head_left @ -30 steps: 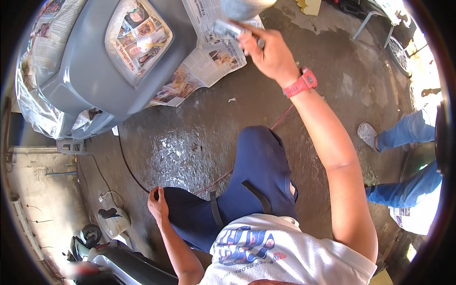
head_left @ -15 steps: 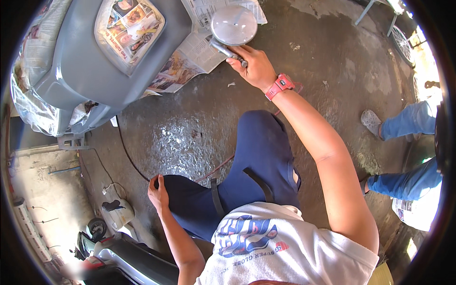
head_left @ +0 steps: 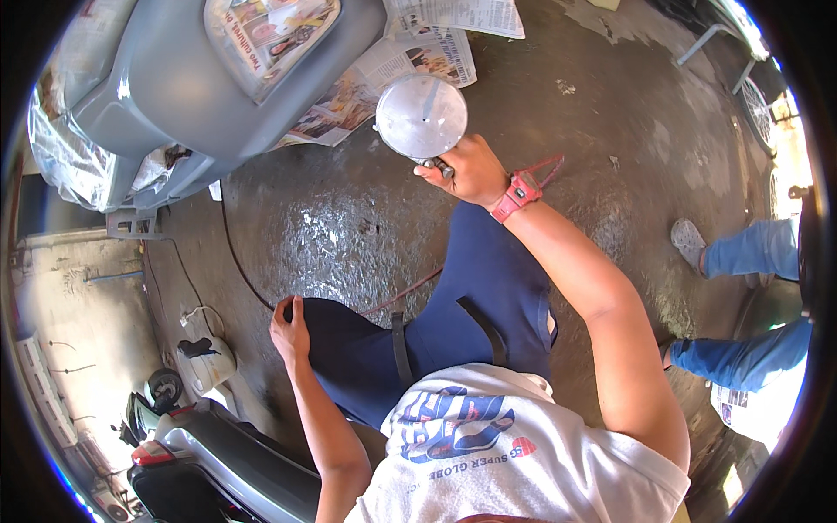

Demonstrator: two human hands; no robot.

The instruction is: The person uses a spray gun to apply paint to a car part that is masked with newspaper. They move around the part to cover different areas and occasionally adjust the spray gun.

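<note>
In my right hand is a spray gun with a round silver cup on top; my fingers are wrapped around its handle, and most of its body is hidden under the cup. The gun is held above the wet floor, a little in front of my right knee. To its upper left stands a smooth grey vehicle body, partly masked with newspaper and clear plastic. My left hand lies over my left knee with its fingers stretched out, holding nothing.
Newspaper sheets lie beside the grey body. A red hose shows by my right wrist, and a dark cable crosses the floor. A motorcycle is at lower left. Another person's legs are at right.
My right hand has drawn the spray gun back toward me, away from the newspaper. My left hand stays on the knee. The view has shifted slightly.
</note>
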